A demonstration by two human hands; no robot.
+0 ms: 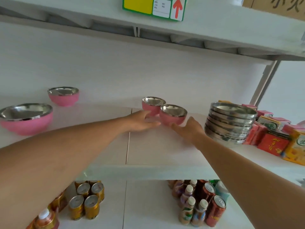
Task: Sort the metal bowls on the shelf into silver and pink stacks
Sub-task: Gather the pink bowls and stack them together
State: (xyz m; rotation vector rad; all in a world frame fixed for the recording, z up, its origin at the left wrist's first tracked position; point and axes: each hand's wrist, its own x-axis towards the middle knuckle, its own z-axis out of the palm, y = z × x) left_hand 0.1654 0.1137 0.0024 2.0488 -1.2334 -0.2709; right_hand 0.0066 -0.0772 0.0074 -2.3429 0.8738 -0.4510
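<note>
Two small pink bowls [172, 115] sit touching at the middle of the white shelf [156, 146], the nearer one just left of the silver bowl stack [231, 123]. The left hand [140, 120], fingers relaxed and nearly straight, touches the farther small bowl's base. The right hand [191, 128], fingers spread wide, reaches the nearer bowl's underside. Two larger pink bowls [27, 118] stand well left of the silver stack. Nesting goes best gripping each bowl by its wall, keeping rims level.

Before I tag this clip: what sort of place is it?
Probably a small shop: a price label on the upper shelf edge, drink cans and bottles below, boxed goods beside stacked silver bowls.
</note>
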